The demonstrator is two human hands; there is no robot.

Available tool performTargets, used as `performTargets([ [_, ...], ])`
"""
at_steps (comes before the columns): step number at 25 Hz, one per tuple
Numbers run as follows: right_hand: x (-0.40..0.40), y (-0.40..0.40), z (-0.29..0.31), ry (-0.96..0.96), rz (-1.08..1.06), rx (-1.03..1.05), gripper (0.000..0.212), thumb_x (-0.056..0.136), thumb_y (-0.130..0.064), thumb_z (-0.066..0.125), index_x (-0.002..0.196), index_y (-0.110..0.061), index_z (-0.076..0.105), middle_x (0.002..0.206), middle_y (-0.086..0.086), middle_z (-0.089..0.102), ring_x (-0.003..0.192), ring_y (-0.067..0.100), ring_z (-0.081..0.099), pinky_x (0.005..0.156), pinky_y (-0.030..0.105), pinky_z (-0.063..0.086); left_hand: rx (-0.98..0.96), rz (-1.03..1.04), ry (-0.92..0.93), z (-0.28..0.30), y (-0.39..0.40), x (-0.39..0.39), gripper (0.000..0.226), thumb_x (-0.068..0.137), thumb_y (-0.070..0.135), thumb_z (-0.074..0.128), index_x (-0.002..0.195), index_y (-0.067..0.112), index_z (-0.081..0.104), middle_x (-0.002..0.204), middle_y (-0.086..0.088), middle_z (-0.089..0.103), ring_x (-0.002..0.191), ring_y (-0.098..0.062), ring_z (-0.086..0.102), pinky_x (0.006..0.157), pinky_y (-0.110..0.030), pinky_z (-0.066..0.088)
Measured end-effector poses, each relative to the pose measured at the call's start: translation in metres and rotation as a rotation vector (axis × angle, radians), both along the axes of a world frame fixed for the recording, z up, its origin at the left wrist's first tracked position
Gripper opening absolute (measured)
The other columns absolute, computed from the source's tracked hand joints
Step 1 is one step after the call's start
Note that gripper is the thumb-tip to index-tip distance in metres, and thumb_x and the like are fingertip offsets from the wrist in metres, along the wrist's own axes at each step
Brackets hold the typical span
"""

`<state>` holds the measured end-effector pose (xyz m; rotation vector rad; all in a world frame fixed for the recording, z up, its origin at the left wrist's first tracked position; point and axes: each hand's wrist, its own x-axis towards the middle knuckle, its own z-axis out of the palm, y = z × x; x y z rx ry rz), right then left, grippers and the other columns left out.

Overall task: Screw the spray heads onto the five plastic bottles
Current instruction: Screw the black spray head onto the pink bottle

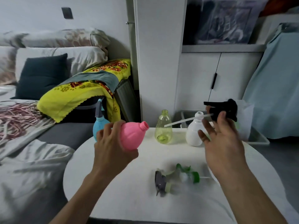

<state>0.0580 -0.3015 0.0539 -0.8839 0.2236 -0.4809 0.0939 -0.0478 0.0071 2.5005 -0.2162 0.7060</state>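
The left hand point(111, 143) is wrapped around the pink bottle point(131, 136), holding it off the tabletop point(129, 199) and tilted so that its open neck points up and to the right. The right hand point(224, 139) is raised too, its grip pinching a black spray head point(224, 109) between thumb and forefinger while the other fingers stay spread. The head's white dip tube point(182, 120) slants down to the left, towards the pink bottle's mouth but well apart from it.

At the back of the tabletop stand a clear yellow-green bottle point(163, 128) and a white bottle point(195, 131), both uncapped; the clear one looks empty. A blue bottle point(99, 125), partly behind the left hand, already carries its grey spray head point(99, 108). Two loose spray heads lie near the front: a grey spray head with a pale green collar point(161, 183) and a green-and-white spray head point(188, 173).
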Motion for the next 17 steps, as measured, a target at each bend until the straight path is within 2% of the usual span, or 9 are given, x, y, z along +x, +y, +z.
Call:
performTargets([
  [4, -0.004, 0.031, 0.000, -0.037, 0.055, -0.063, 0.027, 0.093, -0.038, 0.054, 0.118, -0.033, 0.062, 0.117, -0.014, 0.071, 0.107, 0.015, 0.063, 0.083, 0.035, 0.045, 0.040, -0.021, -0.003, 0.000, -0.002, -0.018, 0.091, 0.050, 0.031, 0.091, 0.130, 0.014, 0.052, 0.124, -0.009, 0.053, 0.106, -0.033, 0.047, 0.078, -0.046, 0.051],
  [10, 0.001, 0.063, -0.019, -0.062, 0.083, -0.215, 0.036, 0.075, -0.042, 0.065, 0.109, -0.029, 0.067, 0.104, -0.011, 0.076, 0.099, 0.013, 0.067, 0.077, 0.034, 0.047, 0.029, -0.060, -0.042, 0.005, -0.002, -0.018, 0.091, 0.049, 0.037, 0.089, 0.130, 0.018, 0.051, 0.124, -0.006, 0.054, 0.107, -0.030, 0.047, 0.077, -0.044, 0.050],
  [14, 0.003, 0.074, -0.034, -0.013, 0.213, -0.432, 0.037, 0.070, -0.040, 0.083, 0.104, -0.027, 0.072, 0.101, -0.009, 0.077, 0.100, 0.008, 0.068, 0.084, 0.032, 0.048, 0.034, -0.090, -0.080, 0.011, -0.006, -0.018, 0.093, 0.048, 0.035, 0.089, 0.131, 0.017, 0.050, 0.125, -0.007, 0.054, 0.109, -0.031, 0.047, 0.079, -0.044, 0.050],
  [15, 0.003, 0.074, -0.036, 0.027, 0.203, -0.515, 0.041, 0.067, -0.047, 0.083, 0.102, -0.028, 0.072, 0.098, -0.010, 0.077, 0.096, 0.005, 0.068, 0.082, 0.031, 0.048, 0.045, -0.088, -0.083, 0.013, -0.005, -0.018, 0.094, 0.047, 0.033, 0.090, 0.131, 0.016, 0.051, 0.126, -0.008, 0.055, 0.110, -0.032, 0.047, 0.079, -0.046, 0.050],
  [17, 0.005, 0.068, -0.039, 0.115, 0.162, -0.674, 0.066, 0.053, -0.068, 0.082, 0.106, -0.031, 0.066, 0.101, -0.010, 0.074, 0.094, 0.007, 0.067, 0.075, 0.026, 0.047, 0.102, -0.080, -0.099, 0.016, 0.001, -0.018, 0.094, 0.046, 0.032, 0.091, 0.130, 0.014, 0.054, 0.126, -0.010, 0.056, 0.111, -0.035, 0.048, 0.078, -0.046, 0.047],
])
